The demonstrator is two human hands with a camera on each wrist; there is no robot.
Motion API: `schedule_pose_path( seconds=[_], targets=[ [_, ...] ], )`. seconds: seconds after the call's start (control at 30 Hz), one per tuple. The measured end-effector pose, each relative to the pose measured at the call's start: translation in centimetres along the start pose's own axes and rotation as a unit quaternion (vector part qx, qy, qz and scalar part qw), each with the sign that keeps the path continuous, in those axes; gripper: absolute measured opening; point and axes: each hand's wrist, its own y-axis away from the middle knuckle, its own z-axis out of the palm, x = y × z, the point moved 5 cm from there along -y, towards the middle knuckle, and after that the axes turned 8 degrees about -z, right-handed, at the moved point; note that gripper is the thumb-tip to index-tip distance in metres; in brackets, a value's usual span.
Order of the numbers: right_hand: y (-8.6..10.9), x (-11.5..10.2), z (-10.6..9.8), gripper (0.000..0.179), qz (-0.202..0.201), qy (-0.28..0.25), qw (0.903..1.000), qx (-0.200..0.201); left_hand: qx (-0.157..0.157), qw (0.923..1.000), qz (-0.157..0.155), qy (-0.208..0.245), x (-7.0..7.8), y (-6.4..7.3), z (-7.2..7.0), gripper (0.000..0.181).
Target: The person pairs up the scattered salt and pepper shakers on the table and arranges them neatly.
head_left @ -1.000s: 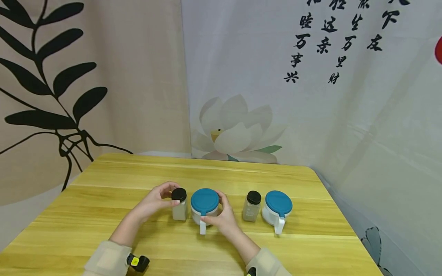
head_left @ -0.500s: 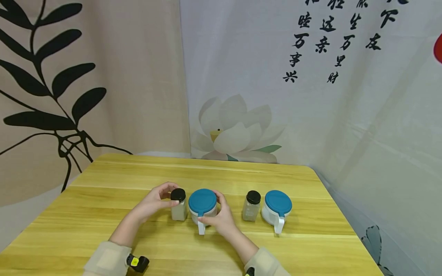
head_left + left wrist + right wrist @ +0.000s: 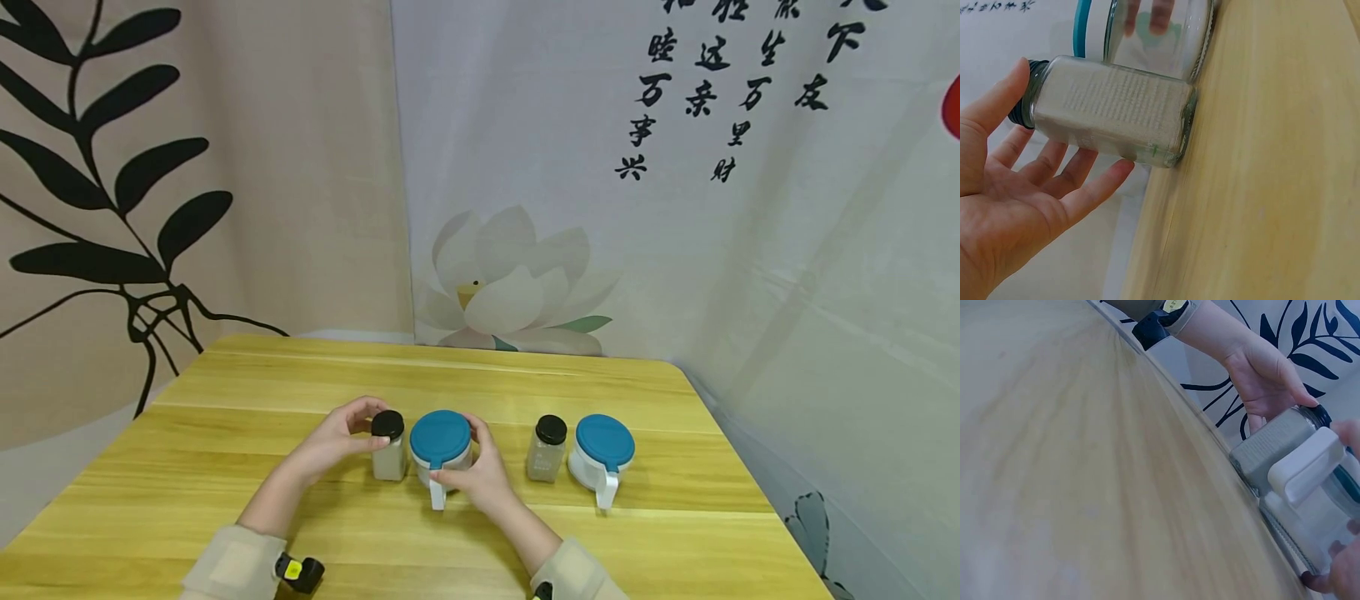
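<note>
In the head view my left hand (image 3: 347, 433) holds a small square glass spice jar (image 3: 388, 462) with a black cap, which stands upright on the table. The left wrist view shows my thumb at the cap and my fingers along the far side of the spice jar (image 3: 1110, 106), which looks pale inside. Just to its right is a clear seasoning pot (image 3: 440, 437) with a blue lid and a white handle (image 3: 1307, 465). My right hand (image 3: 483, 475) grips this pot around its right side, thumb near the handle. The two containers stand side by side, very close together.
Further right on the wooden table (image 3: 300, 375) stand a second black-capped spice jar (image 3: 546, 458) and a second blue-lidded seasoning pot (image 3: 600, 442). Printed cloths hang behind the table's far edge.
Over the first half second, the seasoning pot in my right hand shifted slightly left, toward the spice jar. Since then both hands and containers have barely moved.
</note>
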Motion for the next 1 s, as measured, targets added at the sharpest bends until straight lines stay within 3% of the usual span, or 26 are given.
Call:
schedule_pose_path(
  seconds=[0.23, 0.6, 0.8, 1.0],
  targets=[
    [-0.3, 1.8, 0.0, 0.091, 0.003, 0.012, 0.9999, 0.009, 0.006, 0.9999, -0.009, 0.001, -0.4, -0.2, -0.1, 0.044],
    [0.1, -0.8, 0.0, 0.086, -0.001, 0.002, 1.0000, -0.006, 0.006, 0.9999, -0.011, 0.003, -0.5, -0.3, -0.1, 0.045],
    [-0.2, 1.8, -0.1, 0.089, 0.007, 0.001, 1.0000, 0.001, 0.007, 0.9999, -0.011, 0.000, -0.6, -0.3, 0.0, 0.045],
    [-0.4, 2.5, -0.3, 0.088, 0.002, -0.011, 0.9999, 0.003, 0.007, 0.9999, -0.011, 0.000, -0.5, -0.3, 0.0, 0.044]
  ],
)
